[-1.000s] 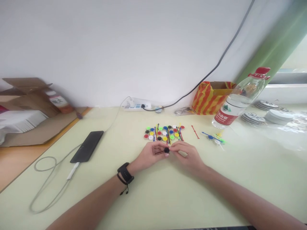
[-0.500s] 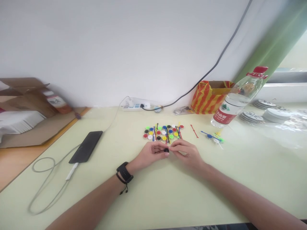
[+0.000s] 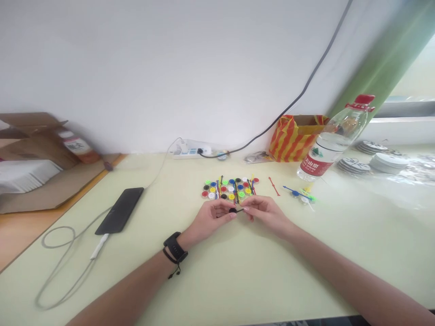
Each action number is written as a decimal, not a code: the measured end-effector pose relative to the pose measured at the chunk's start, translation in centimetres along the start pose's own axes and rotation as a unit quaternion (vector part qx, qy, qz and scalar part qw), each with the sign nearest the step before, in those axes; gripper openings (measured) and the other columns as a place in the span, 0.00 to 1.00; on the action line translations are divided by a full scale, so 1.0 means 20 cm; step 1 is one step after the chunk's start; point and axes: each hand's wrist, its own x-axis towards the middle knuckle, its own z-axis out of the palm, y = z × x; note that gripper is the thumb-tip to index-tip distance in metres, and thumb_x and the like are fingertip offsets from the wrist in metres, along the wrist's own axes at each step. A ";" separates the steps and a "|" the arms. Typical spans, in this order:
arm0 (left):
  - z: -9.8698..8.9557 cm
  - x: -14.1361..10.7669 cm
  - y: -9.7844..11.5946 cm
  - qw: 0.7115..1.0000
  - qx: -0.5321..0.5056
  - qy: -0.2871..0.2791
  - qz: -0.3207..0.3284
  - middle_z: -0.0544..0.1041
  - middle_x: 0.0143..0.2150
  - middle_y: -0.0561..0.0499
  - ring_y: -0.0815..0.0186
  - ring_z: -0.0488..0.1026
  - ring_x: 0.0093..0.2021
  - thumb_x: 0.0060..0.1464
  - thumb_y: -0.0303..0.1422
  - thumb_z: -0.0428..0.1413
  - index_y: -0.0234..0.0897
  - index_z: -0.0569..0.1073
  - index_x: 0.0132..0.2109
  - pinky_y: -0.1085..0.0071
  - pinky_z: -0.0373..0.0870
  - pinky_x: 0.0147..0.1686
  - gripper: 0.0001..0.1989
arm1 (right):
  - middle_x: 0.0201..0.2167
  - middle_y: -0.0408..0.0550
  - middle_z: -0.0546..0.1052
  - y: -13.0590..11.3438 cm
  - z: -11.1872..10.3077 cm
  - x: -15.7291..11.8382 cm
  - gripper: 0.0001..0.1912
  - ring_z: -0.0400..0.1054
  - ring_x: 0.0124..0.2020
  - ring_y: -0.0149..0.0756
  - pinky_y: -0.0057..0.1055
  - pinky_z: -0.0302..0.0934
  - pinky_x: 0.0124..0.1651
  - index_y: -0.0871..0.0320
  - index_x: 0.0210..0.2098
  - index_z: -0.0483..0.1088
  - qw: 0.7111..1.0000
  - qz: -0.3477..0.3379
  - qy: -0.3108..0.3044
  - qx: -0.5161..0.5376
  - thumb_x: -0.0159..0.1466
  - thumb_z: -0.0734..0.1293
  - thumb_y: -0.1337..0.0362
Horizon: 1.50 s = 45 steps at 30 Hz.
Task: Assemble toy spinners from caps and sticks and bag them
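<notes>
Well inside the table edge [image 3: 306,318], left hand [image 3: 210,219] holds black disc [image 3: 233,210].

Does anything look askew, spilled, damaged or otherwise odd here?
Nothing looks spilled or damaged. One red arrow lies alone, apart from the neat rows of colored discs. To its right, a small pile of arrows and discs is jumbled, unlike those rows. The water bottle seems to lean, probably from lens distortion.

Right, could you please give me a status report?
Left hand holding black disc. Right hand pinching thin black piece. Coloured discs just beyond both hands.
</notes>
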 end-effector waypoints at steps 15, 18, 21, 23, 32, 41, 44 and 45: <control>0.00 -0.01 0.01 0.998 -0.055 -0.033 -0.011 0.79 0.51 0.43 0.61 0.78 0.48 0.60 0.38 0.63 0.36 0.77 0.47 0.62 0.74 0.51 0.12 | 0.36 0.47 0.76 -0.03 0.00 0.00 0.16 0.68 0.29 0.31 0.32 0.67 0.35 0.56 0.42 0.74 1.000 -0.022 0.014 0.016 0.63 0.73 0.52; 0.00 -0.01 0.02 0.995 -0.080 -0.051 -0.024 0.80 0.47 0.44 0.62 0.78 0.45 0.61 0.37 0.62 0.36 0.78 0.47 0.65 0.74 0.48 0.11 | 0.39 0.48 0.76 -0.01 0.00 0.00 0.17 0.69 0.31 0.31 0.34 0.68 0.37 0.56 0.46 0.73 0.999 -0.027 0.033 0.005 0.64 0.72 0.52; 0.00 0.00 0.01 0.996 -0.076 -0.037 -0.023 0.79 0.44 0.46 0.63 0.78 0.43 0.57 0.36 0.66 0.37 0.77 0.48 0.67 0.74 0.46 0.14 | 0.44 0.48 0.74 0.01 -0.01 0.00 0.20 0.69 0.31 0.31 0.33 0.67 0.36 0.52 0.54 0.68 0.992 -0.053 0.104 -0.043 0.66 0.70 0.53; 0.00 0.00 0.00 0.997 -0.070 -0.022 -0.024 0.79 0.44 0.47 0.64 0.78 0.43 0.55 0.35 0.68 0.37 0.77 0.49 0.67 0.74 0.47 0.16 | 0.40 0.46 0.74 0.01 -0.02 -0.01 0.15 0.68 0.31 0.32 0.32 0.65 0.35 0.53 0.51 0.70 0.984 -0.071 0.125 -0.103 0.67 0.68 0.54; -0.01 0.01 -0.03 0.997 -0.071 0.017 -0.032 0.82 0.42 0.46 0.62 0.80 0.42 0.52 0.35 0.70 0.35 0.79 0.46 0.65 0.77 0.47 0.16 | 0.39 0.43 0.71 -0.02 0.02 -0.05 0.30 0.63 0.28 0.30 0.30 0.62 0.33 0.46 0.69 0.54 0.987 -0.080 0.032 -0.132 0.70 0.64 0.55; -0.01 0.01 -0.03 0.998 -0.053 0.043 -0.017 0.82 0.45 0.46 0.62 0.80 0.45 0.52 0.35 0.69 0.34 0.79 0.45 0.66 0.77 0.50 0.15 | 0.16 0.39 0.54 -0.07 0.00 -0.05 0.34 0.49 0.21 0.30 0.33 0.48 0.29 0.56 0.15 0.52 0.997 -0.015 -0.015 -0.073 0.73 0.56 0.46; 0.00 0.01 -0.03 0.998 -0.046 0.035 -0.018 0.82 0.45 0.46 0.62 0.80 0.45 0.52 0.35 0.69 0.34 0.79 0.46 0.66 0.77 0.50 0.15 | 0.21 0.39 0.62 -0.08 0.01 -0.04 0.24 0.54 0.24 0.30 0.31 0.50 0.29 0.57 0.24 0.63 0.998 -0.014 0.002 -0.057 0.69 0.65 0.47; 0.00 0.01 -0.03 0.998 -0.042 0.034 -0.017 0.82 0.45 0.46 0.62 0.80 0.46 0.52 0.35 0.69 0.34 0.79 0.46 0.66 0.77 0.50 0.15 | 0.23 0.40 0.65 -0.08 0.01 -0.04 0.20 0.56 0.25 0.30 0.30 0.52 0.29 0.57 0.28 0.65 0.999 -0.012 0.001 -0.046 0.67 0.68 0.48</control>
